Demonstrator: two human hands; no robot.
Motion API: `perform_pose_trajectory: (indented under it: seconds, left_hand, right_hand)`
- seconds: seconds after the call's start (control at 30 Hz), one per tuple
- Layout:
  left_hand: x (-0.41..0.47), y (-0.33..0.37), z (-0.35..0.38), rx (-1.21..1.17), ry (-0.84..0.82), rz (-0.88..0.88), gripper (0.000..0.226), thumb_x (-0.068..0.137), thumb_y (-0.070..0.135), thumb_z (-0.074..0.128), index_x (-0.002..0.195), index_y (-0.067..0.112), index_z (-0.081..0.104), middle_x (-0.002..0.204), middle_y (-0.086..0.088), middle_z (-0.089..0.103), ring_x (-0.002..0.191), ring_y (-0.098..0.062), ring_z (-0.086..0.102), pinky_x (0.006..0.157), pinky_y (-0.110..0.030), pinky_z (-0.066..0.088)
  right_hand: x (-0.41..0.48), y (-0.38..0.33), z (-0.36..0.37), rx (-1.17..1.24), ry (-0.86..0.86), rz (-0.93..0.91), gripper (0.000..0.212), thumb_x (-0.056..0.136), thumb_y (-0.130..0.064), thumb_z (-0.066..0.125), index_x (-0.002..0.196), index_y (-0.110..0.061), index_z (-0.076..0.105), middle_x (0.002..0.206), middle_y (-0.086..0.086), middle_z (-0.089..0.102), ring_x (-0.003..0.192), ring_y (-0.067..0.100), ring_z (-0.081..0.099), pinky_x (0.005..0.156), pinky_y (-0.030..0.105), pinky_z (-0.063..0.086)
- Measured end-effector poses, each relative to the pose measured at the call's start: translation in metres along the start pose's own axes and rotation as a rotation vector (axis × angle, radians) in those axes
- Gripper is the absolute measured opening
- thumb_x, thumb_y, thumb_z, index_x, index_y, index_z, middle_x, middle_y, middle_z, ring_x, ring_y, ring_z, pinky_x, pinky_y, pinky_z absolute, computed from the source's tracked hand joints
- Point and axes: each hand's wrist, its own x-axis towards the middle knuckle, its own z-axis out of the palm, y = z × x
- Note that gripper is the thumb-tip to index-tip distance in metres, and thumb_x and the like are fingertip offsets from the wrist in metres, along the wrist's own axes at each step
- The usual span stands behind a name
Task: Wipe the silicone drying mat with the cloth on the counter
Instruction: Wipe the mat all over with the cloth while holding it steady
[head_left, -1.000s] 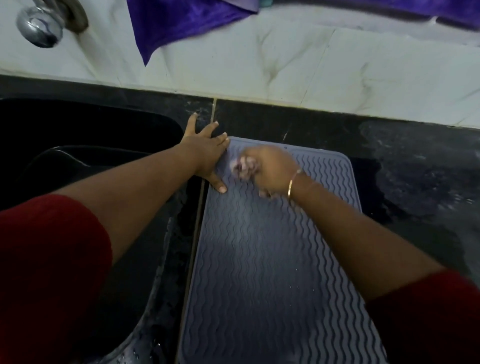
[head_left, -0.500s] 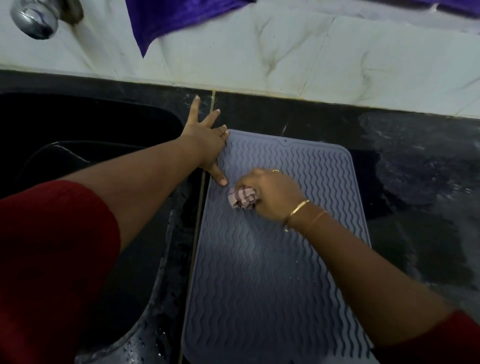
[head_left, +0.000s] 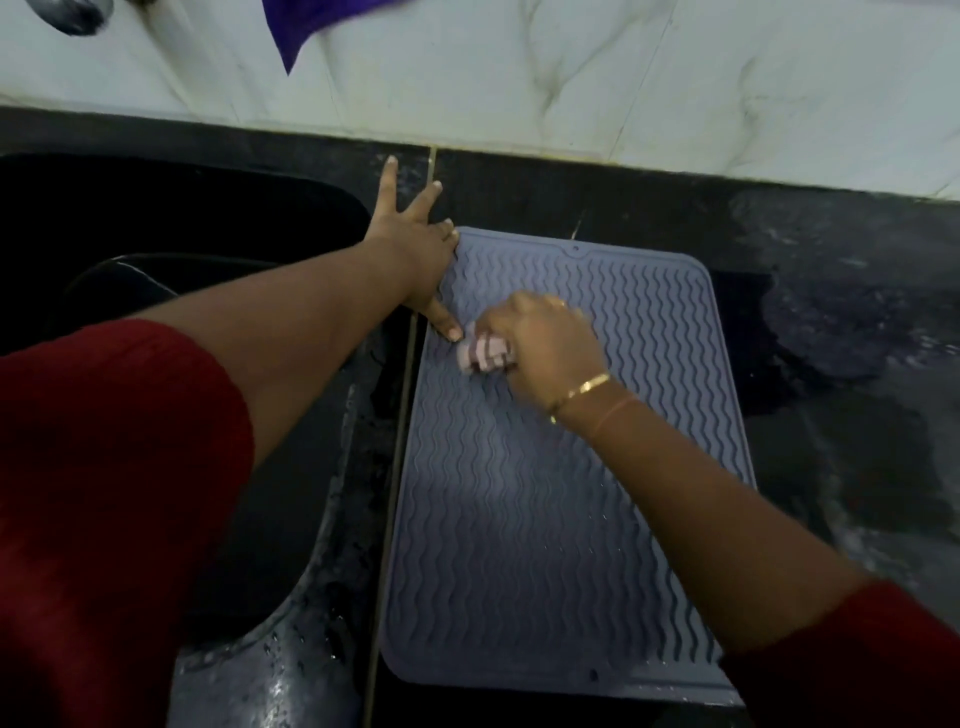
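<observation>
L hand splayed flat, R hand clenching cloth, arms extended

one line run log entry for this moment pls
stage: wiping | right hand: grips pink cloth against grey silicone drying mat, far-left area | left hand: fingers spread, thumb on mat's left edge | left of mat: dark sink

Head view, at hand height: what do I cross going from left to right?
In order: black sink → left hand → cloth → right hand → wet black counter. The drying mat runs under the cloth and right hand, so it has no single place in the order.
</observation>
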Motion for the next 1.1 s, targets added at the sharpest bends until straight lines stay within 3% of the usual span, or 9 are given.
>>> perform_pose_trajectory:
  seconds: [0.2, 0.3, 0.43, 0.53, 0.77, 0.83, 0.9, 1.0, 1.1]
  left_hand:
    - [-0.002, 0.002, 0.001, 0.096, 0.072, 0.035, 0.132, 0.052, 0.094, 0.033, 0.153, 0.016, 0.001, 0.16, -0.002, 0.002, 0.144, -0.03, -0.019, 0.101, -0.071, -0.014]
    - [0.003, 0.001, 0.009, 0.066, 0.166, 0.156, 0.124, 0.059, 0.089, 0.039, 0.152, 0.02, -0.007, 0.16, -0.001, -0.005, 0.144, -0.028, -0.019, 0.103, -0.069, -0.014]
    - [0.011, -0.002, 0.008, -0.001, 0.071, 0.215, 0.116, 0.064, 0.084, 0.045, 0.153, 0.024, -0.001, 0.16, 0.002, 0.008, 0.147, -0.021, -0.006, 0.106, -0.064, -0.016]
    - [0.012, -0.001, 0.004, 0.039, 0.03, 0.208, 0.116, 0.066, 0.084, 0.044, 0.152, 0.023, -0.003, 0.16, 0.002, 0.004, 0.147, -0.019, 0.001, 0.106, -0.065, -0.014]
    - [0.009, 0.003, -0.002, 0.049, -0.026, 0.22, 0.125, 0.061, 0.087, 0.043, 0.152, 0.017, -0.007, 0.16, 0.0, 0.0, 0.147, -0.019, 0.005, 0.108, -0.061, -0.015]
    - [0.009, 0.004, -0.003, 0.059, -0.031, 0.211, 0.125, 0.061, 0.087, 0.043, 0.152, 0.016, -0.007, 0.16, -0.001, -0.001, 0.147, -0.02, 0.005, 0.109, -0.06, -0.014]
    - [0.009, 0.005, -0.003, 0.058, -0.04, 0.204, 0.125, 0.062, 0.086, 0.044, 0.152, 0.016, -0.008, 0.16, -0.002, -0.001, 0.147, -0.02, 0.005, 0.109, -0.06, -0.012]
    - [0.01, 0.007, -0.001, 0.074, -0.032, 0.179, 0.122, 0.065, 0.082, 0.049, 0.152, 0.015, -0.006, 0.16, -0.002, 0.0, 0.147, -0.021, 0.008, 0.11, -0.06, -0.01]
    - [0.01, 0.009, -0.002, 0.076, -0.029, 0.174, 0.121, 0.066, 0.081, 0.049, 0.152, 0.016, -0.005, 0.16, -0.002, 0.003, 0.147, -0.023, 0.011, 0.111, -0.06, -0.008]
  right_hand:
    - [-0.024, -0.004, -0.019, 0.259, -0.235, -0.069, 0.024, 0.083, -0.01, 0.057, 0.106, -0.01, 0.064, 0.103, 0.011, 0.064, 0.096, 0.027, 0.059, 0.086, 0.044, 0.05]
    - [0.018, 0.013, -0.028, 0.329, -0.003, 0.07, 0.019, 0.086, -0.017, 0.056, 0.103, -0.012, 0.064, 0.101, 0.011, 0.066, 0.093, 0.026, 0.06, 0.088, 0.042, 0.051]
    - [0.045, 0.015, -0.014, 0.12, 0.027, 0.083, 0.031, 0.082, -0.018, 0.058, 0.113, -0.017, 0.06, 0.114, 0.016, 0.061, 0.107, 0.037, 0.057, 0.09, 0.044, 0.05]
    - [0.014, 0.003, 0.0, -0.019, 0.007, 0.038, 0.033, 0.082, -0.015, 0.054, 0.114, -0.018, 0.058, 0.115, 0.015, 0.056, 0.108, 0.037, 0.053, 0.087, 0.043, 0.046]
    - [-0.077, -0.022, 0.009, 0.117, -0.078, -0.094, 0.043, 0.073, -0.011, 0.061, 0.115, -0.021, 0.061, 0.11, 0.01, 0.059, 0.103, 0.034, 0.052, 0.082, 0.042, 0.045]
    - [-0.074, -0.021, -0.002, 0.181, -0.172, -0.106, 0.041, 0.075, -0.008, 0.059, 0.115, -0.017, 0.061, 0.109, 0.012, 0.06, 0.101, 0.031, 0.055, 0.085, 0.044, 0.048]
    - [-0.05, -0.015, -0.012, 0.214, -0.138, -0.06, 0.034, 0.075, -0.005, 0.058, 0.108, -0.012, 0.061, 0.106, 0.014, 0.061, 0.098, 0.029, 0.056, 0.084, 0.043, 0.05]
    - [-0.008, -0.004, -0.012, 0.086, -0.001, 0.033, 0.031, 0.079, -0.01, 0.058, 0.11, -0.015, 0.058, 0.11, 0.016, 0.057, 0.103, 0.034, 0.055, 0.083, 0.041, 0.049]
    - [-0.004, -0.004, -0.002, -0.016, -0.057, 0.013, 0.034, 0.082, -0.015, 0.057, 0.116, -0.015, 0.056, 0.115, 0.016, 0.055, 0.106, 0.036, 0.054, 0.078, 0.038, 0.045]
